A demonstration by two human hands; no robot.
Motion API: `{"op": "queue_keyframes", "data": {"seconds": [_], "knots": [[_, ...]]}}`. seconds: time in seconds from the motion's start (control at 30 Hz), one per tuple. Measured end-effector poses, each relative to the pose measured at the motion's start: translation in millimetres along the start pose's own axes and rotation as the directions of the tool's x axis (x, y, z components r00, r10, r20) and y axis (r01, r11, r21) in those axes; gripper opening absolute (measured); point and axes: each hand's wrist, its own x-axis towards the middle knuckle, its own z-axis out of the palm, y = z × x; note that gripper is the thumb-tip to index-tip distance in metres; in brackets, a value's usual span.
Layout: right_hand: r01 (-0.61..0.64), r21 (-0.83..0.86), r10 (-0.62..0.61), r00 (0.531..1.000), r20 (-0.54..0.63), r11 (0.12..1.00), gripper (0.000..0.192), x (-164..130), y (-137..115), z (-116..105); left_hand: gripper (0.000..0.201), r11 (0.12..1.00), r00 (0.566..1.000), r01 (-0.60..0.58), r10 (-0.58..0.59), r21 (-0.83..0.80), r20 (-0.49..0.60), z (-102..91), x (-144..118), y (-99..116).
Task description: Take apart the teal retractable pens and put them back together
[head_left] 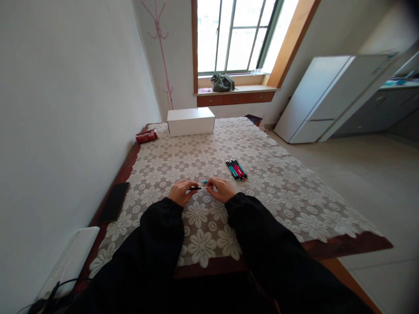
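Observation:
My left hand is closed on a black pen part, held level just above the lace tablecloth. Facing it, my right hand pinches a thin pale pen refill, whose tip meets or nearly meets the black part; I cannot tell whether it sits inside. A small teal pen piece shows just behind my right fingers. Beyond that hand, to the right, several pens in teal, red and black lie side by side on the cloth.
A white box stands at the table's far end, with a red packet to its left. Along the left edge lie a flat black device and a white object with a dark cable. A wall borders that side.

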Motion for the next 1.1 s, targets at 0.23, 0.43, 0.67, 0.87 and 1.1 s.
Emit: {"op": "queue_keyframes", "data": {"seconds": [0.23, 0.43, 0.67, 0.87, 1.1], "knots": [[0.039, 0.032, -0.041, 0.997, 0.070, 0.999, 0.011, 1.7, 2.4, 6.6, 0.013, 0.999, 0.999, -0.033, 0.033, 0.005, 0.017, 0.4, -0.3, -1.2], [0.049, 0.102, -0.056, 0.996, 0.065, 0.994, 0.016, 1.6, 1.9, 11.6, 0.015, 1.000, 1.000, -0.012, 0.012, -0.029, 0.010, 0.5, -0.9, -1.5], [0.044, 0.148, -0.055, 0.996, 0.071, 0.988, 0.015, 1.5, -0.4, 13.3, 0.018, 0.983, 1.000, 0.022, -0.024, -0.181, -0.009, 4.7, -2.8, -0.6], [0.062, 0.165, -0.071, 0.996, 0.050, 0.984, 0.012, 1.0, -2.0, 16.5, 0.015, 0.983, 1.000, 0.024, -0.026, -0.179, -0.008, 6.1, -2.6, 1.6], [0.082, 0.130, -0.087, 0.996, 0.036, 0.988, 0.012, 1.4, 1.4, 16.7, 0.016, 0.995, 1.000, -0.002, 0.003, -0.104, 0.012, 6.0, -1.9, -1.8]]}}
